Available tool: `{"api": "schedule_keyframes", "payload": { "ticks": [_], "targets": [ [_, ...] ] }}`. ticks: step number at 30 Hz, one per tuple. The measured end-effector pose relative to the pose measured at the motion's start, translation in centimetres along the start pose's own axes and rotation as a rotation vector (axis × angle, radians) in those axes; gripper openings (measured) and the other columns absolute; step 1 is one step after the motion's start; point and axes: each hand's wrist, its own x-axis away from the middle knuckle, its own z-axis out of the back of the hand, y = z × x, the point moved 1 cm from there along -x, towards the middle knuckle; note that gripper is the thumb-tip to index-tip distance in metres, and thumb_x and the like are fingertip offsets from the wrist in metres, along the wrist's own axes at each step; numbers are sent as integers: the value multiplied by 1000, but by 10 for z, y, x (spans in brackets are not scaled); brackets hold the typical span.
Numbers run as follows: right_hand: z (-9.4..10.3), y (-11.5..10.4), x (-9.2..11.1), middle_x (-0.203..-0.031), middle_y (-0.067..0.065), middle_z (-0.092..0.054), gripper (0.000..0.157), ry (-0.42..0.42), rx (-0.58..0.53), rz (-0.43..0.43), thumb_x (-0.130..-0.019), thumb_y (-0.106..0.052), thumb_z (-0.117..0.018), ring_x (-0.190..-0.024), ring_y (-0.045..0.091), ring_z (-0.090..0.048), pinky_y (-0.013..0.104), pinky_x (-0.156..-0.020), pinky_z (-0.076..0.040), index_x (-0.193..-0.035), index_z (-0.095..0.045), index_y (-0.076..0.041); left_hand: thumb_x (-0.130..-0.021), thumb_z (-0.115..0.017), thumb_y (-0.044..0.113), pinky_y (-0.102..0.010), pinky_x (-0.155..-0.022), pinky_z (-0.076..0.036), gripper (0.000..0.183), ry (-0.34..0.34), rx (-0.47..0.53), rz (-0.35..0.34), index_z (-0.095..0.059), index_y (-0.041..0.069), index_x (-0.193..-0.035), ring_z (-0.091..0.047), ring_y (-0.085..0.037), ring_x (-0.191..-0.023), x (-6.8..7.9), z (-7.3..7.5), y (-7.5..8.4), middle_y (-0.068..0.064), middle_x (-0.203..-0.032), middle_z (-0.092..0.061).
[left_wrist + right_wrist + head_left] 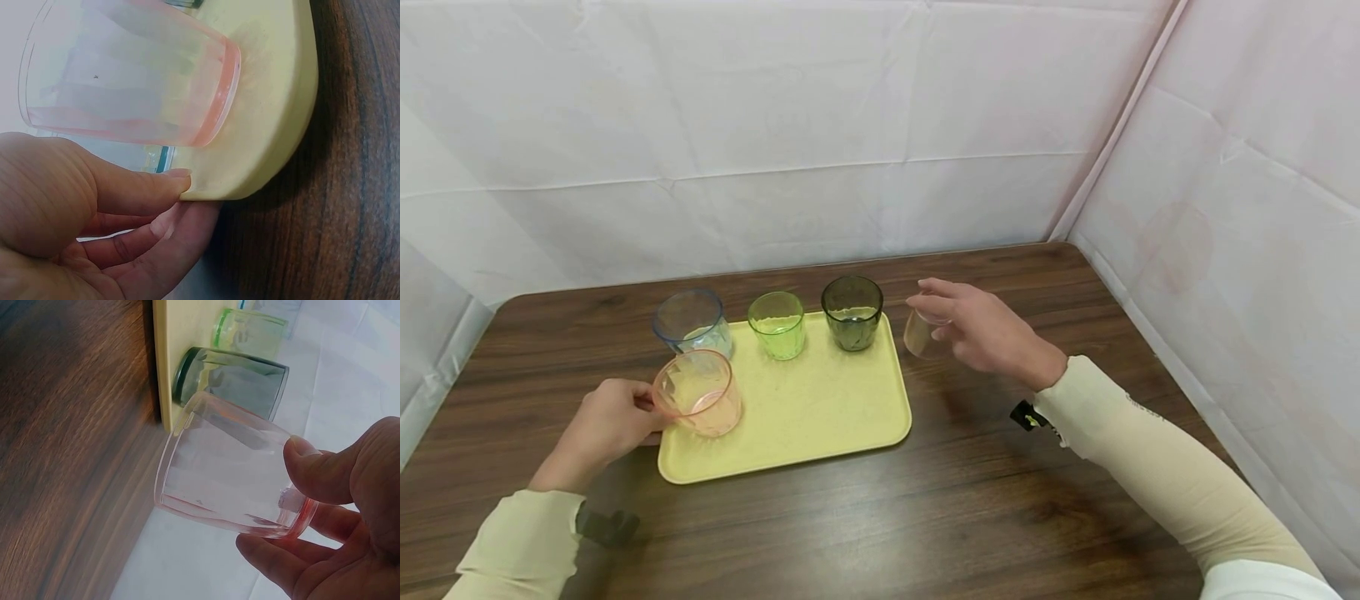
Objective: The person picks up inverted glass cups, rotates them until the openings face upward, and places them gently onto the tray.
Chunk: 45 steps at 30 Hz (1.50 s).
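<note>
My left hand point(606, 421) pinches the left rim of a yellow tray point(820, 408), thumb above and fingers beneath, as the left wrist view shows. Right beside it on the tray stands an orange-pink tumbler point(137, 75), upright. Beyond the tray's right edge, my right hand point(988, 329) holds a clear pinkish tumbler point(231, 469) by its base. That tumbler is upside down, its wide rim facing the table; whether it touches the tabletop I cannot tell. Blue point(692, 321), green point(778, 327) and dark grey point(853, 315) tumblers stand upright along the tray's far side.
The dark wooden table point(970, 500) reaches around the tray on all sides. White cloth walls point(775, 125) rise behind it and at both sides. The dark grey tumbler is close to the right hand's tumbler.
</note>
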Motion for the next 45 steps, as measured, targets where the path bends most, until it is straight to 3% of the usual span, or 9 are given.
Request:
{"api": "schedule_keyframes", "payload": {
  "ticks": [5,21,30,41,45],
  "targets": [
    [0,-4,0,-150,16,-60,52,14,-3,32,-89,10,-67,-137,31,-61,45,-102,-58,-139,-66,-7,-93,-78,15,-28,-62,-60,20,-1,9,-11,-73,-3,-96,-68,-11,-71,0,0,0,-8,-83,-72],
    [-1,-17,-1,-153,15,-57,61,-30,-22,49,-85,15,-62,-133,27,-64,40,-93,-60,-141,-65,-11,-93,-78,15,-28,-62,-61,19,-4,24,-18,-73,-4,-96,-71,-10,-70,1,-1,-1,-6,-81,-73],
    [-5,-23,-4,-151,15,-59,57,-27,-14,77,-89,12,-64,-139,28,-60,40,-95,-60,-140,-66,-11,-93,-78,15,-28,-62,-61,18,-1,25,-19,-74,-2,-94,-72,-9,-69,1,-2,-1,-6,-81,-75],
    [-6,-32,-7,-150,14,-60,51,-26,-20,118,-92,6,-67,-128,26,-66,40,-98,-58,-140,-66,-12,-96,-75,18,-30,-63,-61,19,14,6,-22,-77,-2,-95,-73,-10,-68,2,-1,1,-9,-83,-77],
    [-5,-36,-8,-152,13,-58,53,-36,-27,122,-92,7,-67,-128,25,-66,39,-99,-58,-141,-65,-13,-95,-75,17,-30,-62,-60,24,25,-12,-36,-77,-5,-103,-74,-10,-68,2,-1,1,-10,-84,-79]
  ]
}}
